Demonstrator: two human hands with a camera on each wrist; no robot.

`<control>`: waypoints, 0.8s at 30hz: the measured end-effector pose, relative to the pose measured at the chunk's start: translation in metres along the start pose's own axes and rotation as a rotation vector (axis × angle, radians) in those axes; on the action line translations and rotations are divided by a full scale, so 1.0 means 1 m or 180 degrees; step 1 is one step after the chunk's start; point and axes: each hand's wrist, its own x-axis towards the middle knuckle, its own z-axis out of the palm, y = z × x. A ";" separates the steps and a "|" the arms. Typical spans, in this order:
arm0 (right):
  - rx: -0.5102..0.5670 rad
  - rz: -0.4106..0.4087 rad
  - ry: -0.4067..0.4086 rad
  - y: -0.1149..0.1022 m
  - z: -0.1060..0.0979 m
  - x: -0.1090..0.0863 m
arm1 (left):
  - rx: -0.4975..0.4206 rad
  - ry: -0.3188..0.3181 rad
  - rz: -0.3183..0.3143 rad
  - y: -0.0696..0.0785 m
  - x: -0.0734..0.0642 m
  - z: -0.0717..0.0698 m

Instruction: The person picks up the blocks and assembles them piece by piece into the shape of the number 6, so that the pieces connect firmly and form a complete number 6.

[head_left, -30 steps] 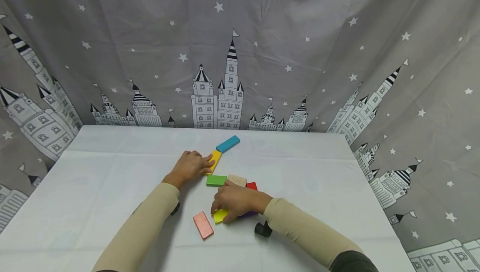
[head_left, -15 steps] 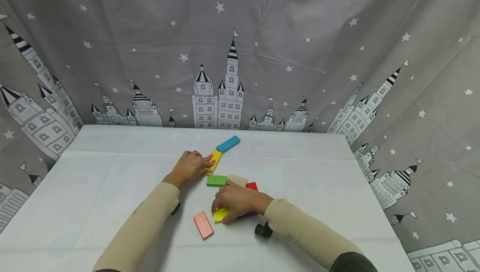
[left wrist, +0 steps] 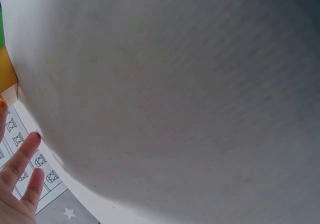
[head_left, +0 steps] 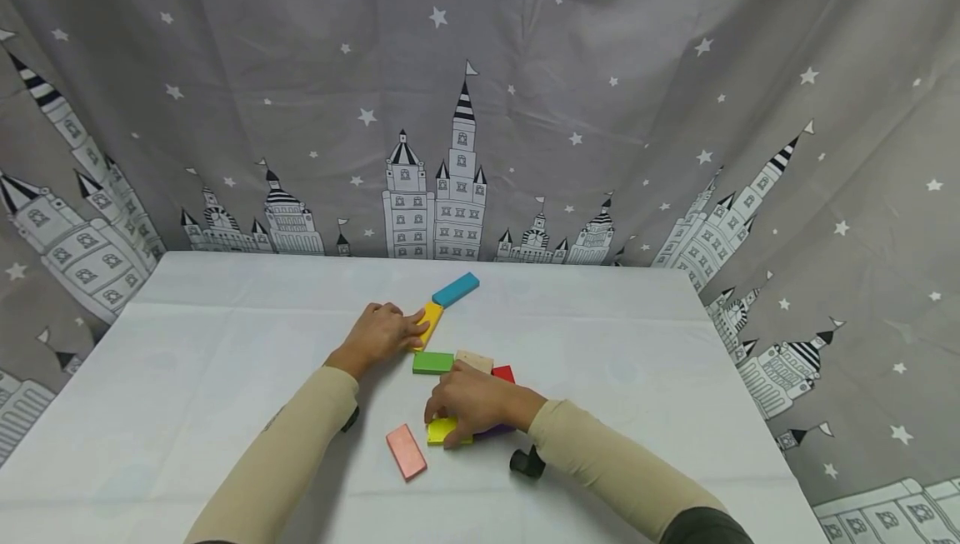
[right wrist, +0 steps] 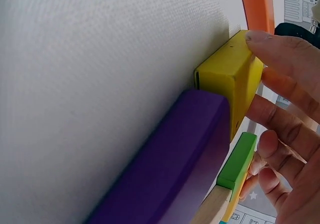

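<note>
In the head view my right hand (head_left: 480, 398) pinches a yellow block (head_left: 450, 431) between thumb and fingers. The right wrist view shows that yellow block (right wrist: 225, 66) end to end with a purple block (right wrist: 170, 154), with the thumb on its near end. My left hand (head_left: 381, 331) rests its fingertips on a golden-yellow block (head_left: 431, 321); in the left wrist view, two straight, spread fingers (left wrist: 22, 159) stand away from it. A blue block (head_left: 456, 288) touches its far end and a green block (head_left: 432, 362) its near end.
A plain wooden block (head_left: 475, 360) and a red block (head_left: 503, 373) continue from the green one, partly behind my right hand. Left of the yellow block lies a separate pink block (head_left: 407, 452). All lie on a white-covered table (head_left: 637, 344) before a grey castle-print curtain (head_left: 600, 52).
The yellow block under my right hand has turned slightly and moved a little right, lining up more with the purple one. My left hand stays in place on the golden-yellow block.
</note>
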 end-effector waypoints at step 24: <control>-0.0036 -0.0287 0.0100 -0.023 0.002 0.016 | 0.0061 0.0109 0.0060 -0.001 -0.002 0.003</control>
